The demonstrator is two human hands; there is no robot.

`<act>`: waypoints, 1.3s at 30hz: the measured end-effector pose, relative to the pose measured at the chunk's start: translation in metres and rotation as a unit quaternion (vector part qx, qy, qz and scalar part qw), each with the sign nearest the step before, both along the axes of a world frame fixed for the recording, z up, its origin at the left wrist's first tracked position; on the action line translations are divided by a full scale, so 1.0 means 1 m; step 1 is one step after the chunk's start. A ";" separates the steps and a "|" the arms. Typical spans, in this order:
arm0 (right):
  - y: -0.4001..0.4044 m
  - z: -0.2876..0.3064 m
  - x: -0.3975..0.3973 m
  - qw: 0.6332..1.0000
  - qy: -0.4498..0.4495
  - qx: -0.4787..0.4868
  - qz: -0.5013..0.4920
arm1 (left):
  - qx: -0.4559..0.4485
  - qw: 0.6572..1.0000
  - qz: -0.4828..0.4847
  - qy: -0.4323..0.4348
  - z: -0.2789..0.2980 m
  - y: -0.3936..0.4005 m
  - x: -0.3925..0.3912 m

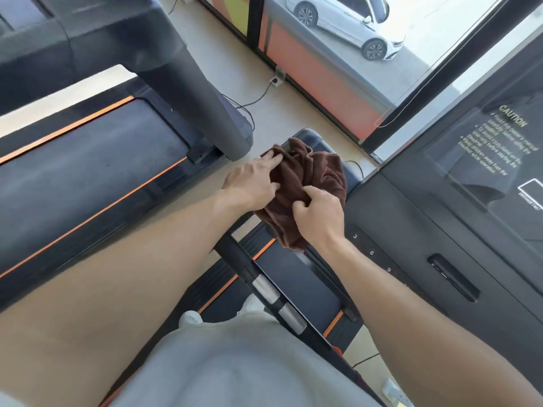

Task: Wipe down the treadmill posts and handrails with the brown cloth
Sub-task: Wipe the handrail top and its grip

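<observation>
Reading "CAUTION" beside brown cloth

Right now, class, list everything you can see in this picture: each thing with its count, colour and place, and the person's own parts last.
brown cloth: one, brown, bunched over the top of the handrail, centre.
handrail: one, black with two silver pads, runs from the cloth toward the person.
near treadmill console: one, black, white caution text, right.
far treadmill: one, black belt with orange stripes, grey post, left.
car: one, white, outside the window, top.
wall socket: one, pale, with a black cable, at the window base.
shoes: two, white, bottom centre.
hands: two; left hand lies on the cloth with straight fingers, right hand pinches it.
</observation>
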State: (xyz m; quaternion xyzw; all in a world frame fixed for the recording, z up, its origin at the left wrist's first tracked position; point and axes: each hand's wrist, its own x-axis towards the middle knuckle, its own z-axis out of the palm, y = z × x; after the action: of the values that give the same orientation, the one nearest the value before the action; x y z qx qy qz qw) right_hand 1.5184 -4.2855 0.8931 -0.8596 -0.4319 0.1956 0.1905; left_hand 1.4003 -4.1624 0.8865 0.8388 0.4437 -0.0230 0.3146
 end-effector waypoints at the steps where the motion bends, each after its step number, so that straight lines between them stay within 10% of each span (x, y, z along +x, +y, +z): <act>1: 0.001 -0.001 -0.005 1.000 0.017 0.013 -0.007 | -0.009 1.000 0.012 0.013 0.002 0.003 -0.005; 8: -0.004 -0.022 -0.046 0.968 -0.157 -0.047 0.191 | -0.168 0.980 0.101 -0.032 -0.005 0.015 -0.074; 19: -0.010 -0.019 -0.136 0.957 0.004 -0.001 0.290 | -0.266 0.957 0.083 0.084 0.004 0.000 -0.186; 24: -0.014 -0.013 -0.142 0.960 0.077 0.065 0.260 | -0.266 0.948 0.076 0.158 0.018 0.003 -0.212; 30: -0.015 -0.014 -0.116 0.962 0.237 0.124 -0.049 | -0.226 0.957 0.180 0.036 0.007 -0.009 -0.196; 39: -0.030 -0.028 -0.117 0.976 0.172 -0.137 -0.011 | -0.100 0.987 0.126 0.022 -0.002 -0.040 -0.123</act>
State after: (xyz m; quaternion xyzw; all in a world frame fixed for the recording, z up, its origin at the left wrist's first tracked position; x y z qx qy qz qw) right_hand 1.4019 -4.3157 0.8648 -0.8357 -0.3524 0.3955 0.1446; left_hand 1.2774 -4.2022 0.8843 0.7394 0.5485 -0.0461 0.3877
